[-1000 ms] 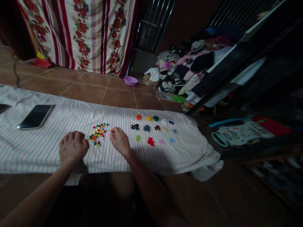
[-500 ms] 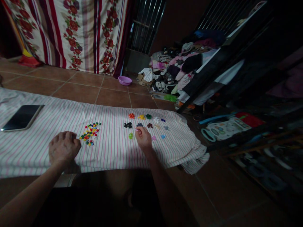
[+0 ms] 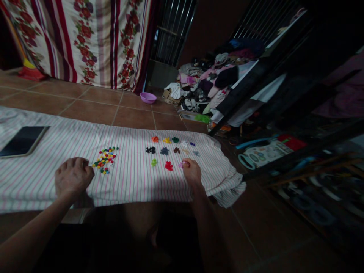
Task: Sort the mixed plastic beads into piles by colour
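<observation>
A pink-striped white cloth (image 3: 131, 178) lies on the tiled floor. On it sits a mixed heap of small coloured beads (image 3: 104, 158). To its right lie small sorted piles: orange (image 3: 155, 139), yellow (image 3: 167, 140), green (image 3: 175, 139), black (image 3: 150, 150), grey-blue (image 3: 164, 151), lime (image 3: 154, 162), red (image 3: 168, 165) and others. My left hand (image 3: 73, 176) rests curled on the cloth just left of the mixed heap. My right hand (image 3: 191, 171) is pinched at the pink pile (image 3: 181, 164), fingertips on a tiny pink piece.
A dark phone (image 3: 23, 140) lies on the cloth at far left. Beyond are a purple bowl (image 3: 148, 98), a floral curtain (image 3: 85, 38), a heap of clothes (image 3: 204, 87) and a toy (image 3: 265, 153) on the floor at right.
My right hand has travelled from beside the mixed heap rightward across the sorted piles to the pink pile. The left hand stayed put. The view has shifted right.
</observation>
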The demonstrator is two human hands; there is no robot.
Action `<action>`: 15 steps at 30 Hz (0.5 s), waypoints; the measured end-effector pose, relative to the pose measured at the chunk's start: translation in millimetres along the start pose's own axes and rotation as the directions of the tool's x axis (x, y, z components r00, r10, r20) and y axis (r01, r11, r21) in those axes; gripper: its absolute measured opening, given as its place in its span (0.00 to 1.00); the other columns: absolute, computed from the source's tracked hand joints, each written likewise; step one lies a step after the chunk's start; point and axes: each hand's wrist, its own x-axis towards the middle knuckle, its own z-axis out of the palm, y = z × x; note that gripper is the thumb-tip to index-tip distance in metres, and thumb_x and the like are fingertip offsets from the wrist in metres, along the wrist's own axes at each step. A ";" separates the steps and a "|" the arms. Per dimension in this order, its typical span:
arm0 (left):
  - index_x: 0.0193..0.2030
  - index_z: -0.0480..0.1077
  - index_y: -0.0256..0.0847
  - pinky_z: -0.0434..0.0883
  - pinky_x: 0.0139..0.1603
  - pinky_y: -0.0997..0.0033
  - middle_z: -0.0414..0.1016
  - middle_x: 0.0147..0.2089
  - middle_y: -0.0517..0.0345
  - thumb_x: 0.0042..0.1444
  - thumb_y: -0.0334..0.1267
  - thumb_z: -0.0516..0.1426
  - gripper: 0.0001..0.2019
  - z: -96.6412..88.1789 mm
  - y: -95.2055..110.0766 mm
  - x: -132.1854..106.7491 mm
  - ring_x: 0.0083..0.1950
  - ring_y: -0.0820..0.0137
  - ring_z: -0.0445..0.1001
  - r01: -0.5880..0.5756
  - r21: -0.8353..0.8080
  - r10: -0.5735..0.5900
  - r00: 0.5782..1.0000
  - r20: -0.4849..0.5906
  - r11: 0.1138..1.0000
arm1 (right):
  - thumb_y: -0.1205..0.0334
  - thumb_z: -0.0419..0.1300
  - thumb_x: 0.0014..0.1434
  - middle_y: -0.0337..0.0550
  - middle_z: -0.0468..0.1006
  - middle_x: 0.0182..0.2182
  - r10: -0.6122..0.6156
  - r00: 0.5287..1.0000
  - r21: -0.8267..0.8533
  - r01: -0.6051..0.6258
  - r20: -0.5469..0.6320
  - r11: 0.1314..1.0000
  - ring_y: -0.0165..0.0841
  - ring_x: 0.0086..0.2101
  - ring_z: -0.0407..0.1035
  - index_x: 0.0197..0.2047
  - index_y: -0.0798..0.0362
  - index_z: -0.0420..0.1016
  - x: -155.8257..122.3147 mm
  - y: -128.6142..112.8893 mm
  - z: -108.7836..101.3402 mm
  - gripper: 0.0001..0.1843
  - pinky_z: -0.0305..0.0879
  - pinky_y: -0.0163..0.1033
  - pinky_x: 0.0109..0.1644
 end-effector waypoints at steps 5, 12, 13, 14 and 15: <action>0.47 0.72 0.34 0.67 0.50 0.50 0.74 0.49 0.36 0.57 0.37 0.47 0.17 0.8 -0.5 0.9 0.53 0.46 0.70 0.005 0.032 -0.005 1.000 0.012 0.999 | 0.70 0.52 0.53 0.43 0.78 0.37 0.020 0.999 -0.066 -0.017 0.038 0.998 0.32 0.38 0.70 0.40 0.50 0.80 -0.5 3.7 3.8 0.17 0.64 0.35 0.46; 0.47 0.71 0.35 0.67 0.50 0.52 0.74 0.49 0.38 0.57 0.36 0.48 0.16 -0.7 1.4 0.5 0.53 0.49 0.71 0.018 0.062 -0.019 1.000 0.017 0.998 | 0.70 0.52 0.51 0.44 0.80 0.35 -0.052 0.999 0.013 0.052 -0.016 0.999 0.36 0.37 0.72 0.37 0.50 0.80 0.0 13.4 12.2 0.16 0.67 0.40 0.44; 0.47 0.71 0.35 0.67 0.50 0.53 0.74 0.50 0.38 0.58 0.36 0.48 0.16 -0.9 1.7 0.3 0.53 0.49 0.70 0.024 0.062 -0.025 1.000 0.018 0.998 | 0.70 0.52 0.51 0.44 0.80 0.35 -0.047 0.999 0.019 0.047 -0.018 0.999 0.36 0.37 0.72 0.37 0.50 0.80 0.0 15.1 12.9 0.16 0.68 0.40 0.44; 0.47 0.71 0.35 0.67 0.51 0.53 0.74 0.50 0.38 0.58 0.36 0.48 0.16 -0.8 1.8 0.1 0.53 0.50 0.70 0.027 0.063 -0.029 0.999 0.020 0.998 | 0.70 0.52 0.50 0.44 0.80 0.35 -0.042 0.999 0.026 0.042 -0.020 0.999 0.36 0.36 0.72 0.37 0.50 0.80 0.0 16.6 13.5 0.16 0.68 0.40 0.44; 0.47 0.71 0.35 0.67 0.51 0.53 0.74 0.50 0.39 0.58 0.37 0.47 0.16 -0.5 1.7 0.1 0.53 0.50 0.70 0.028 0.066 -0.029 0.999 0.019 0.997 | 0.70 0.52 0.50 0.43 0.80 0.34 -0.038 0.999 0.034 0.039 -0.024 0.999 0.35 0.36 0.72 0.36 0.49 0.80 0.0 17.9 14.0 0.16 0.68 0.40 0.43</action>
